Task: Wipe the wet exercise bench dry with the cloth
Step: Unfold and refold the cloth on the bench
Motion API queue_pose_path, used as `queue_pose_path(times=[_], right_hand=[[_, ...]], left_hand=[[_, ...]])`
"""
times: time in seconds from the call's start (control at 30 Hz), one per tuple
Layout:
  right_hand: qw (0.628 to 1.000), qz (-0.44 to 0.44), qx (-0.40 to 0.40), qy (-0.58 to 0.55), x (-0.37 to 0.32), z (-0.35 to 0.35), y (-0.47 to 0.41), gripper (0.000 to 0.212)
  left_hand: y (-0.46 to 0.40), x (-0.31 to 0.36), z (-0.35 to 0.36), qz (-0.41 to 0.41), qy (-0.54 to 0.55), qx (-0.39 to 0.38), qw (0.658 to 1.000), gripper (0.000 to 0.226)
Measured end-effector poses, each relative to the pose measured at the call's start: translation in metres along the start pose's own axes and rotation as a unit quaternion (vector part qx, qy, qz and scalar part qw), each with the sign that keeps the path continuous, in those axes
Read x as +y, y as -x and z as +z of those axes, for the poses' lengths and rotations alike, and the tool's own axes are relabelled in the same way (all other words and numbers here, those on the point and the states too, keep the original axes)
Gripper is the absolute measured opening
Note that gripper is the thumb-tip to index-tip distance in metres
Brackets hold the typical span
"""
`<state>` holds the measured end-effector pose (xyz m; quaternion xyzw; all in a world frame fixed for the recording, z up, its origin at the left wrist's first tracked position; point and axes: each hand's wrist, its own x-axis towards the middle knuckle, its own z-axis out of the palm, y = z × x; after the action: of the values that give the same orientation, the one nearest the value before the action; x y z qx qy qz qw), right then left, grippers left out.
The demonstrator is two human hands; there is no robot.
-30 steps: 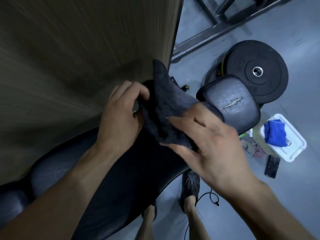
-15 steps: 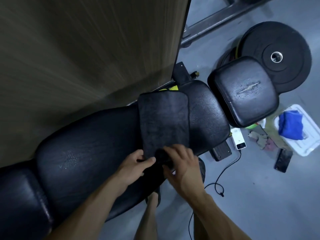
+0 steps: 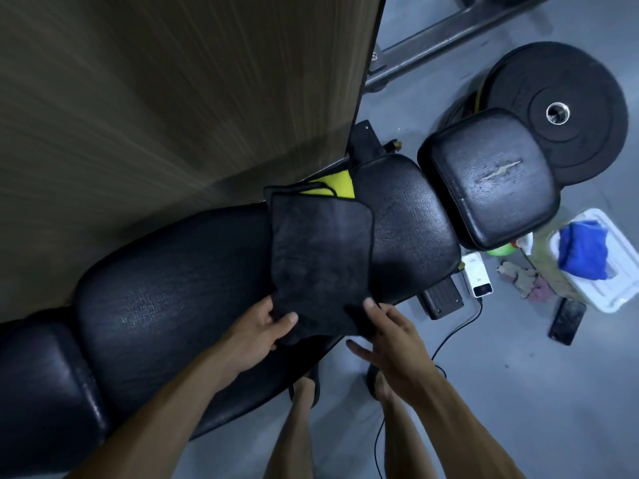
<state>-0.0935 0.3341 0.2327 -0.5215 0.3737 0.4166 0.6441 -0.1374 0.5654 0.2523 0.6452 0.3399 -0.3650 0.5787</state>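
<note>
A black padded exercise bench (image 3: 166,299) runs from lower left to upper right, with a separate square pad (image 3: 487,178) at its far end. A dark grey cloth (image 3: 320,257) lies spread flat across the bench's middle. My left hand (image 3: 256,335) pinches the cloth's near left corner between thumb and fingers. My right hand (image 3: 394,340) grips the near right corner, fingers partly spread. A yellow part (image 3: 337,183) shows behind the cloth's far edge.
A wood-grain wall panel (image 3: 173,98) stands right behind the bench. On the grey floor lie a black weight plate (image 3: 560,112), a white tray (image 3: 619,292) with a blue cloth (image 3: 584,250), a phone (image 3: 567,321), a small white device (image 3: 479,274) and a cable. My feet stand below the bench.
One second ago both hands held the cloth bunched up in the air. It now lies spread flat across the bench, and my hands have shifted to its near corners.
</note>
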Motion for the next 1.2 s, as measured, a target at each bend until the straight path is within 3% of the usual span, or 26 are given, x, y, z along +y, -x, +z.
queue_pose_path(times=[0.07,0.2,0.3,0.53,0.63,0.7,0.8,0.87,0.97,1.07,1.2], right_hand=[[1.000,0.023,0.015,-0.008,0.008,-0.001,0.006,0.018],[0.992,0.023,0.087,0.089,0.036,-0.004,0.027,0.024],[0.988,-0.011,0.101,0.115,0.034,-0.001,0.046,0.029],[0.979,-0.189,0.073,0.023,-0.060,0.061,0.021,0.028],[0.971,-0.204,0.089,0.084,-0.086,0.087,-0.015,0.035],[0.927,-0.243,0.147,0.246,-0.081,0.088,-0.034,0.047],[0.823,-0.214,0.170,0.498,-0.054,0.078,-0.039,0.062],[0.798,-0.228,0.166,0.533,-0.034,0.068,-0.036,0.061],[0.831,-0.249,0.157,0.471,-0.018,0.052,-0.037,0.059],[0.894,-0.153,0.146,0.395,-0.020,0.034,-0.033,0.062],[0.939,-0.059,0.095,0.326,-0.020,-0.007,-0.018,0.043]], left_hand=[[0.007,-0.014,0.000,-0.023,0.003,-0.007,1.000,0.024],[0.023,-0.049,0.007,-0.096,0.004,0.005,0.995,0.007],[0.033,-0.052,0.006,-0.102,0.052,0.076,0.991,0.023],[0.013,0.039,-0.029,0.034,0.176,0.196,0.964,0.026],[-0.018,0.065,-0.045,0.044,0.121,0.210,0.969,0.049],[-0.035,0.062,-0.052,0.004,0.021,0.208,0.978,0.066],[-0.045,0.050,-0.046,-0.048,-0.044,0.193,0.979,0.079],[-0.045,0.043,-0.035,-0.061,-0.049,0.192,0.978,0.078],[-0.042,0.035,-0.019,-0.082,0.011,0.196,0.977,0.065],[-0.033,0.040,-0.002,-0.070,0.073,0.107,0.989,0.043],[-0.017,0.069,0.031,-0.003,-0.014,0.036,0.999,0.031]])
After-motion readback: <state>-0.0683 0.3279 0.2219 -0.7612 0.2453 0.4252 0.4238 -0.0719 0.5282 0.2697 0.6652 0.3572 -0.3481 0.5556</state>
